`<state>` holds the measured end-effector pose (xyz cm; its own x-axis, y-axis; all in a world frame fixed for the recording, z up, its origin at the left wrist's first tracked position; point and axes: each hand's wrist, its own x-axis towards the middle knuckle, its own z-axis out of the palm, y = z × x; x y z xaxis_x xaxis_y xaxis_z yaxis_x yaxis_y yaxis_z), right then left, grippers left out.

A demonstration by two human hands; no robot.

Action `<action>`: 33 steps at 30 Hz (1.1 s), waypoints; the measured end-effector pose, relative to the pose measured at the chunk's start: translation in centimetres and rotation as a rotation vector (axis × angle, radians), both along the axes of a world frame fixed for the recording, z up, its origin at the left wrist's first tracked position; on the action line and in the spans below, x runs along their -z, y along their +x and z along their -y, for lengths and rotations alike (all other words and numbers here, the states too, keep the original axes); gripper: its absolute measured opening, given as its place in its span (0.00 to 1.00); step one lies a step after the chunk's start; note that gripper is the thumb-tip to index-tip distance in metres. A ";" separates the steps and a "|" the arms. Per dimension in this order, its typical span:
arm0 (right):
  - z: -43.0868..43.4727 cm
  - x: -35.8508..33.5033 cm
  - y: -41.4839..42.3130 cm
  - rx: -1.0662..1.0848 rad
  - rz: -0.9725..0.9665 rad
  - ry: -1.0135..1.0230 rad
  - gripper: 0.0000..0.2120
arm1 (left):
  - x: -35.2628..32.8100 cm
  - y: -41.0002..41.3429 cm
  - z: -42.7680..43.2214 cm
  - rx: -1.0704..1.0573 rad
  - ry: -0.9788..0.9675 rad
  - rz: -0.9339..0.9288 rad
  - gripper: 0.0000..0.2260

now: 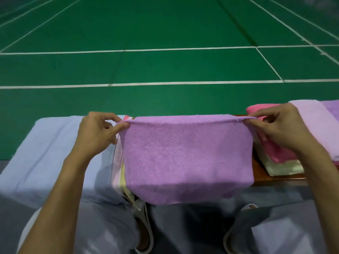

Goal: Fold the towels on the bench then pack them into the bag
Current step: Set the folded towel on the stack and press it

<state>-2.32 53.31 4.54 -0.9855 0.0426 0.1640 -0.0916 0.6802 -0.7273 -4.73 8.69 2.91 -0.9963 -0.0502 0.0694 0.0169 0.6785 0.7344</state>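
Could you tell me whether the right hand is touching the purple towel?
Touching. The head view shows the right hand pinching a top corner of the purple towel between thumb and fingers.

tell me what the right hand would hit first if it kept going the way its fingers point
The right hand points left along the purple towel edge it pinches; past that cloth, probably the left hand at the other corner.
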 end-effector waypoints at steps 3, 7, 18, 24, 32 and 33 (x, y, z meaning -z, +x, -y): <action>0.7 -1.1 -0.6 0.015 0.148 -0.277 0.05 | -0.7 -0.7 0.0 0.014 0.272 0.157 0.08; 2.9 -0.3 -3.8 0.018 0.244 -0.603 0.08 | -0.1 -3.1 -1.3 0.038 0.699 0.212 0.06; 4.5 -2.3 -3.6 0.052 -0.521 -0.813 0.07 | -3.1 -3.6 -1.1 0.156 0.994 -0.391 0.04; 0.6 -2.1 -0.1 -0.081 -0.106 -0.338 0.04 | -1.1 0.6 1.8 0.201 0.602 0.008 0.01; 1.2 -2.4 3.1 -0.354 0.681 0.241 0.09 | 0.4 1.8 2.9 0.535 0.128 0.652 0.04; 1.7 -2.0 3.2 -0.363 0.729 0.312 0.10 | 0.6 1.7 2.7 0.581 0.087 0.722 0.04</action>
